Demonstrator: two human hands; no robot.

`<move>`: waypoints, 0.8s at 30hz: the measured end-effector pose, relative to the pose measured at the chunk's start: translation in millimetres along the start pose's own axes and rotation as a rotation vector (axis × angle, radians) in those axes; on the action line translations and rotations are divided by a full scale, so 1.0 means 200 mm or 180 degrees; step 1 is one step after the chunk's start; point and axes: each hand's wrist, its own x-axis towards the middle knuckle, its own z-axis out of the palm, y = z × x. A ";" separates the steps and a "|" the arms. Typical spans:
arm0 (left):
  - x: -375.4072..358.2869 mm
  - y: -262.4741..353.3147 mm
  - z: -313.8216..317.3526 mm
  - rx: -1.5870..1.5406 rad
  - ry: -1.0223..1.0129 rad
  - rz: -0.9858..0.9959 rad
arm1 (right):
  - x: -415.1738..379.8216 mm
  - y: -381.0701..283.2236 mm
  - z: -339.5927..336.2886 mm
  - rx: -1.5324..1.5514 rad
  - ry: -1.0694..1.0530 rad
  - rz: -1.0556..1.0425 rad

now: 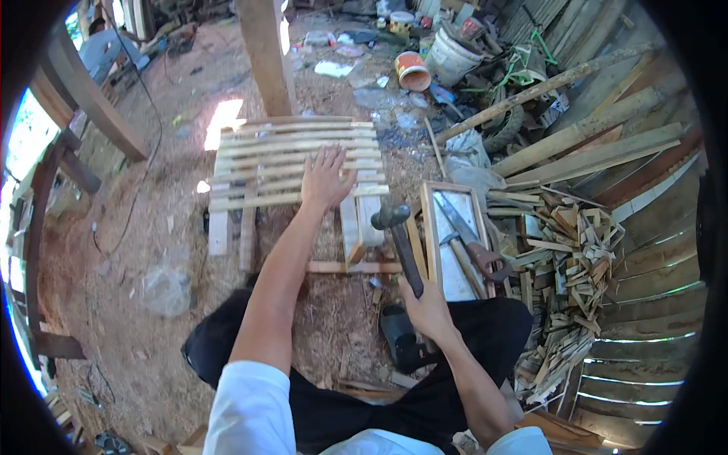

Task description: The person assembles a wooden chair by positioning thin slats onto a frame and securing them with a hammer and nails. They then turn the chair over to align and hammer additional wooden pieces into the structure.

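My left hand lies flat with its fingers spread on the wooden slats of a low slatted frame. Wrapped round the dark handle of a hammer, my right hand is closed in front of my right knee. The hammer's head points up and away from me, close to the right end of the frame. One pale board sticks out from under the slats toward me. Beside the hammer, a shallow wooden tray holds a handsaw and another long-handled tool.
A wooden post stands behind the frame. Scrap wood is heaped at the right, below leaning poles. White and orange buckets are at the back. A person is at the far upper left.
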 end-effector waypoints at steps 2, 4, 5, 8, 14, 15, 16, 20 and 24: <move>0.06 -0.04 -0.05 0.0021 0.0039 -0.0064 | 0.03 -0.11 -0.11 0.0137 0.0032 0.0165; 0.02 -0.01 -0.05 -0.0045 0.0026 -0.0045 | -0.03 -0.25 -0.23 0.0022 0.0073 0.0318; 0.02 0.00 -0.04 -0.0023 0.0060 -0.0038 | -0.02 -0.29 -0.28 0.0329 0.0210 0.0284; 0.02 -0.01 -0.01 -0.0049 0.0187 0.0022 | -0.05 -0.42 -0.37 0.0974 0.0563 0.0192; 0.00 0.01 0.00 -0.0102 0.0078 0.0014 | 0.00 0.00 0.05 0.0087 -0.0334 0.0473; 0.00 0.02 0.01 -0.0080 0.0021 0.0042 | -0.05 0.01 0.04 0.0086 -0.0466 0.0435; 0.04 0.01 -0.04 -0.0049 0.0009 0.0004 | -0.05 -0.04 0.01 0.0048 -0.0624 0.0329; 0.01 -0.02 -0.05 -0.0158 0.0049 -0.0018 | -0.11 -0.23 -0.14 0.0373 -0.0319 0.0531; 0.03 -0.03 -0.01 -0.0140 0.0188 0.0044 | -0.08 -0.43 -0.36 0.1278 0.0230 0.0496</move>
